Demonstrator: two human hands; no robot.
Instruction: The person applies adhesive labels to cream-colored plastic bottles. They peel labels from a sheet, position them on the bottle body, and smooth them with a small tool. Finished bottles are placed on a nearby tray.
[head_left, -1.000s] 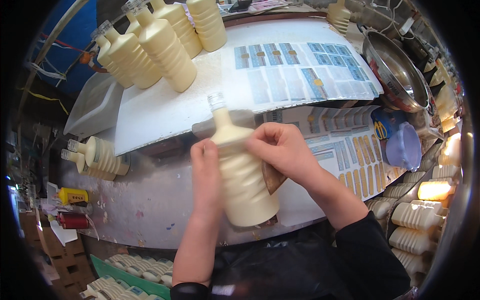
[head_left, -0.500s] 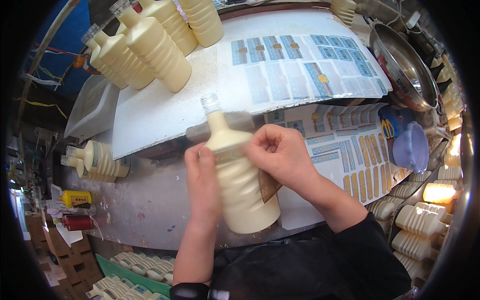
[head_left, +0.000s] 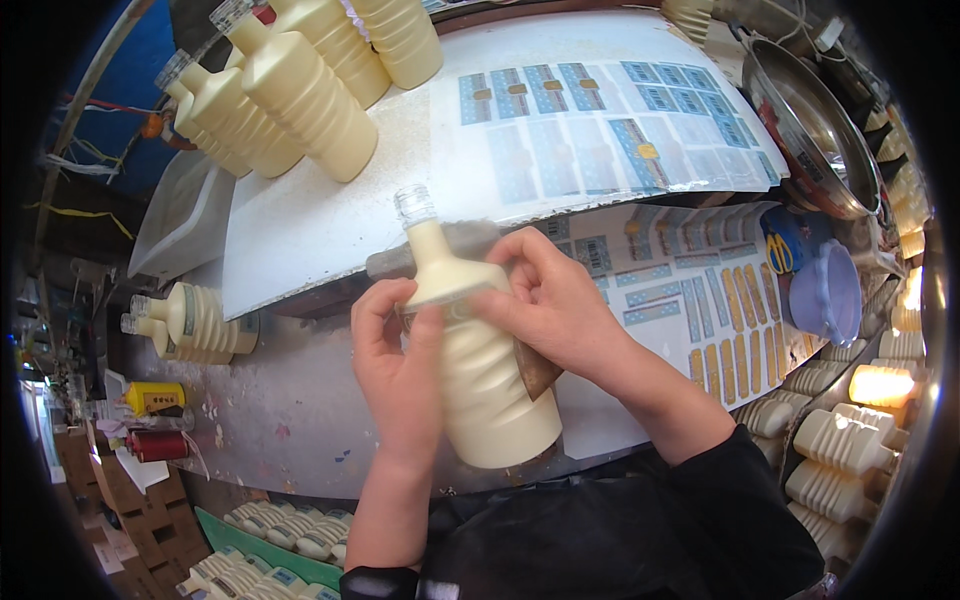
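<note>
A cream plastic bottle [head_left: 490, 390] with a ribbed body and clear threaded neck leans away from me, between my hands. Across its shoulder runs a narrow, shiny label strip [head_left: 455, 303]. My left hand [head_left: 398, 355] is closed at the bottle's left side, its thumb on the strip's left end and its fingers curled by the edge. On the other side, my right hand [head_left: 550, 305] is closed against the shoulder, thumb pressing the strip. A flat brown piece [head_left: 536, 372] juts from beneath my right palm; whether I grip it is hidden. Behind the bottle lies a grey roll-like block [head_left: 392, 264].
Cream bottles [head_left: 310, 100] stand on the white board [head_left: 300, 225] at far left. Sheets of blue and gold labels [head_left: 650, 275] lie right, by a purple basin [head_left: 826, 292] and metal pan [head_left: 812, 125]. More bottles [head_left: 195, 322] lie left; others fill racks [head_left: 845, 440] at right.
My left thumb has moved onto the strip's left end, with the fingers spreading outward. My right thumb has shifted slightly left along the strip. The bottle has barely moved.
</note>
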